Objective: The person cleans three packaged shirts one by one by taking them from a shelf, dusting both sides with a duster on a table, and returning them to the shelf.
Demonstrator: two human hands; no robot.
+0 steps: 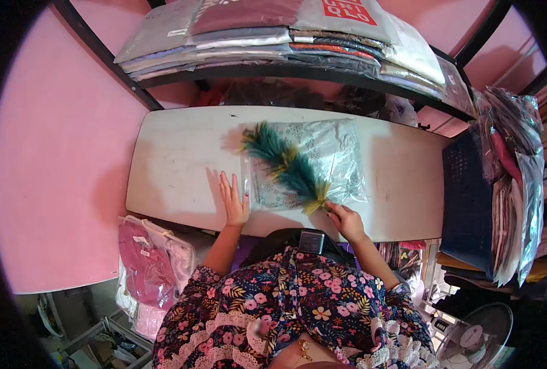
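Observation:
A long fluffy duster (282, 161), dark green with yellow tufts, lies diagonally over a clear plastic packet (341, 154) holding pale patterned fabric. My right hand (347, 221) grips the duster at its lower right end, by the packet's near edge. To the left of the packet, my left hand (233, 203) is held with fingers spread and nothing in it, close to the packet's lower left edge. Both lie over the white table (181, 166).
Beyond the table, a black shelf (236, 72) carries stacked bagged clothes (242, 37). At the right stands a blue basket (467, 197) with bagged garments beside it. More bagged clothes (147, 264) hang below the table's left front edge. A fan (476, 338) is at the lower right.

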